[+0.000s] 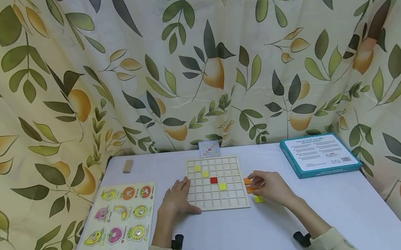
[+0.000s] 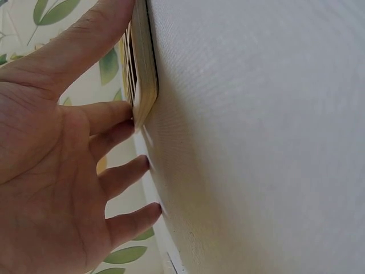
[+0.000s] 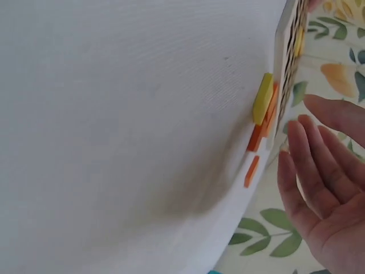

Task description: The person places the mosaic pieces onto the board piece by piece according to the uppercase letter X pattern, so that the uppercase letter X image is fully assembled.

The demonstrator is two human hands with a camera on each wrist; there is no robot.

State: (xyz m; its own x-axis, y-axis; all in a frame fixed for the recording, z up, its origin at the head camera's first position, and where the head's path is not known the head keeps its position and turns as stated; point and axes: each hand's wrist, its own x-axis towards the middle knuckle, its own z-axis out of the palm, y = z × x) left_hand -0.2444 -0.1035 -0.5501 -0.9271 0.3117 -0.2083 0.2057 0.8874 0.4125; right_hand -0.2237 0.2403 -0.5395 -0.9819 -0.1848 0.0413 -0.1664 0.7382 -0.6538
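A square wooden grid board (image 1: 218, 201) lies flat on the table, with several yellow tiles (image 1: 222, 186) and one red tile (image 1: 213, 180) in its cells. At the board's left near corner rests my left hand (image 1: 176, 199), fingers spread along the edge; the left wrist view shows the thumb and fingertips right at the board's side (image 2: 149, 68). My right hand (image 1: 271, 188) hovers just right of the board over orange tiles (image 1: 248, 181). In the right wrist view its fingers (image 3: 319, 182) are loosely bent with nothing between them. Beside the orange tiles lies a yellow tile (image 1: 258, 199).
A small patterned card (image 1: 209, 149) stands behind the board. To the left are a fruit puzzle board (image 1: 99, 228) and a small wooden block (image 1: 127, 166). A teal-edged box (image 1: 319, 155) sits at the back right. A leaf-print curtain (image 1: 193, 78) borders the table.
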